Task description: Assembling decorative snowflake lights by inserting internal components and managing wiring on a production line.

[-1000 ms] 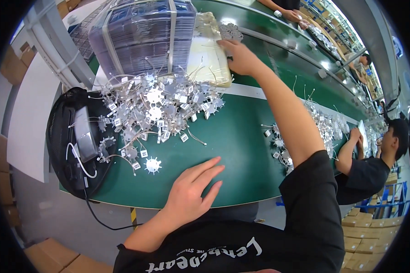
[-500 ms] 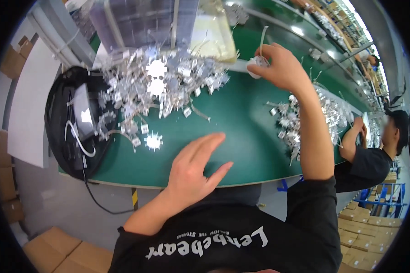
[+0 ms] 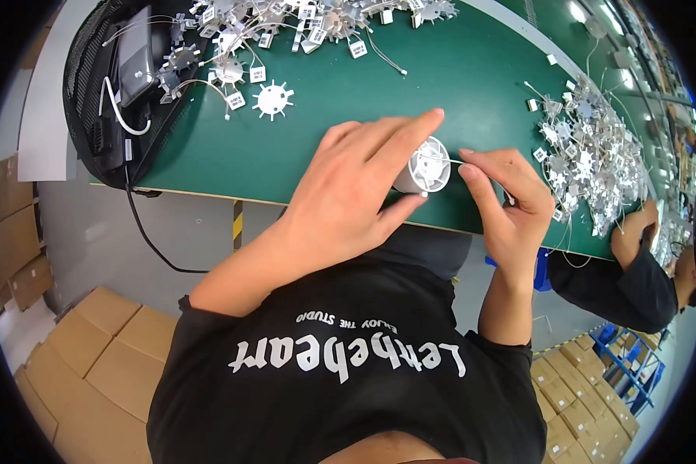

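White plastic meets bare fingers over a green-topped bench [image 3: 472, 85], as a person in a black printed T-shirt [image 3: 340, 348] handles a round, spoked plastic housing [image 3: 428, 172] just inside the near edge, in the head view. The left hand [image 3: 348, 178] curls around the housing, fingers over its top and far side, thumb at its lower rim. At its open face, the right hand [image 3: 510, 193] pinches a thin white wire [image 3: 455, 162] between thumb and forefinger, its grip narrow. Whether the housing touches the bench, I cannot tell. One silver, star-shaped metal plate [image 3: 273, 100] lies alone to the left, in front of a tangled heap of wired silver plates [image 3: 317, 23]. A second heap of similar plates [image 3: 591, 151] spreads toward the right end. At the left corner sits a black mesh pouch [image 3: 85, 93]; beyond the right end, a co-worker's dark sleeve [image 3: 626, 294] shows.
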The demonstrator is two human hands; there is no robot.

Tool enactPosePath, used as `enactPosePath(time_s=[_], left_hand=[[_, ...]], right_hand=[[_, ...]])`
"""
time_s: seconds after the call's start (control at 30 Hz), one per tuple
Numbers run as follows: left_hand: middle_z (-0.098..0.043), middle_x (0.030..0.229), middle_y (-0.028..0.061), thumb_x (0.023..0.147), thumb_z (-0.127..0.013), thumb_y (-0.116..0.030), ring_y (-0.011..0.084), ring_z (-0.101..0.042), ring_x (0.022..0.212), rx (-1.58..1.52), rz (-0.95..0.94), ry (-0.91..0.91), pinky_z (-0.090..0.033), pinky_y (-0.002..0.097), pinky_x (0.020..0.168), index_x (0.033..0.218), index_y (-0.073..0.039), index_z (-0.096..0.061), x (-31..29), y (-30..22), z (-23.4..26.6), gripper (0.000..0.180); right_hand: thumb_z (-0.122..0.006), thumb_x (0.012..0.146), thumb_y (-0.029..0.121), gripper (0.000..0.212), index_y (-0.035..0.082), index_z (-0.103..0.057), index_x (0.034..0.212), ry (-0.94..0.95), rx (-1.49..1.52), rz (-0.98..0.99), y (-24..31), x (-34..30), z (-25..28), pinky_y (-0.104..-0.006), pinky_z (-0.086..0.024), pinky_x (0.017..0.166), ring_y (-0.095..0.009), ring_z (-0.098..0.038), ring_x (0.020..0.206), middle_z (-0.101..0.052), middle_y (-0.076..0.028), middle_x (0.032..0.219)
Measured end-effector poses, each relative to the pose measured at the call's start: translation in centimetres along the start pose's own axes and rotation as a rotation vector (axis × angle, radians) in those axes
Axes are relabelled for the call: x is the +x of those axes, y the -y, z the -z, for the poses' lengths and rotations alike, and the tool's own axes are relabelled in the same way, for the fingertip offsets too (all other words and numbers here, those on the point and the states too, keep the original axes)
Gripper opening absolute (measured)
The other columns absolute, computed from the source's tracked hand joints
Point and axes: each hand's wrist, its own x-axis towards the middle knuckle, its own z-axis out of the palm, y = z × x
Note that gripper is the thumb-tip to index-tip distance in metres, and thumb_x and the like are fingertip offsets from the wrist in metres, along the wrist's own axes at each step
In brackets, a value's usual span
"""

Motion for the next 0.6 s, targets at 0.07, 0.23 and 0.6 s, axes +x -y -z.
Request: enactPosePath(time_s=[0.07,0.23,0.6], left_hand=[[-0.073,0.133,0.0114,0.072,-0.096,-0.016,0.0341,-0.068,0.125,-0.02,0.045,-0.062,-0.049,0.0457,0.108,0.159,-0.007,-0.05,0.0,-0.4,0.2,0.099],[-0.072,0.129,0.0121,0.07,-0.096,-0.016,0.0367,-0.063,0.132,0.097,0.128,0.006,-0.047,0.0464,0.113,0.155,-0.006,-0.053,-0.9,-1.2,-1.0,0.095],[-0.069,0.127,0.013,0.078,-0.089,-0.01,0.0335,-0.069,0.108,-0.135,0.015,-0.026,-0.054,0.0469,0.098,0.132,-0.004,-0.068,-0.2,0.0,-0.5,0.058]], right_hand=[[-0.08,0.088,-0.006,0.016,-0.005,-0.08,0.104,0.006,-0.02,0.037,0.1,-0.5,-0.2,-0.029,-0.051,0.072,-0.019,-0.066,0.08,-0.075,-0.011,0.096],[-0.079,0.088,-0.008,0.011,-0.004,-0.078,0.098,0.097,-0.017,0.179,1.0,-1.0,-0.5,-0.0282,-0.05,0.068,-0.019,-0.065,0.073,-0.075,-0.01,0.087],[-0.078,0.091,-0.005,0.005,-0.003,-0.078,0.095,0.027,-0.162,0.024,0.1,2.3,-0.2,-0.028,-0.049,0.067,-0.018,-0.063,0.071,-0.072,-0.01,0.083]])
